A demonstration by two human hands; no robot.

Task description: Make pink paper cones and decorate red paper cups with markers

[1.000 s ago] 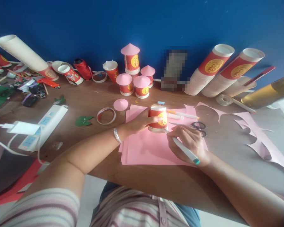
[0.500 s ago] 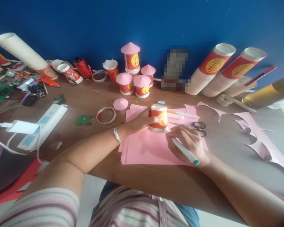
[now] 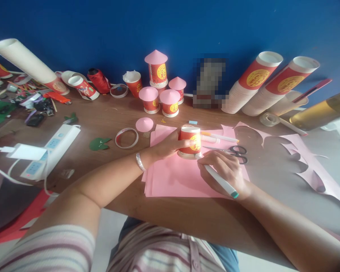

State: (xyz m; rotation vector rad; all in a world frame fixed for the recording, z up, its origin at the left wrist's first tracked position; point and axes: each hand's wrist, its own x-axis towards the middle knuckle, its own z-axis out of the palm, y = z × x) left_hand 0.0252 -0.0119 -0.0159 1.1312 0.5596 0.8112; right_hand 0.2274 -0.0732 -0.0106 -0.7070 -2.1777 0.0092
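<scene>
My left hand (image 3: 170,145) is wrapped round a red and white paper cup (image 3: 190,140) with a yellow emblem, over the pink paper (image 3: 172,181). Its thumb lies across the front of the cup. Just right of the cup's lower rim, my right hand (image 3: 225,170) grips a white marker (image 3: 219,181) with a green end pointing toward me. The marker's tip is hidden by the fingers, so I cannot tell whether it touches the cup. Beyond the right hand lie scissors (image 3: 238,150) with dark handles and an orange-and-white marker (image 3: 223,137).
Several cups with pink cone tops (image 3: 170,99) stand near the blue wall. Cup stacks (image 3: 256,79) lean at the right, above a tape roll (image 3: 269,119). A power strip (image 3: 55,151), green cutout (image 3: 99,144) and white ring (image 3: 126,138) lie left; cut pink scraps (image 3: 306,151) lie right.
My right hand has shifted very slightly, drawing the marker a little away from the cup's lower rim. The left hand and cup look almost unmoved.
</scene>
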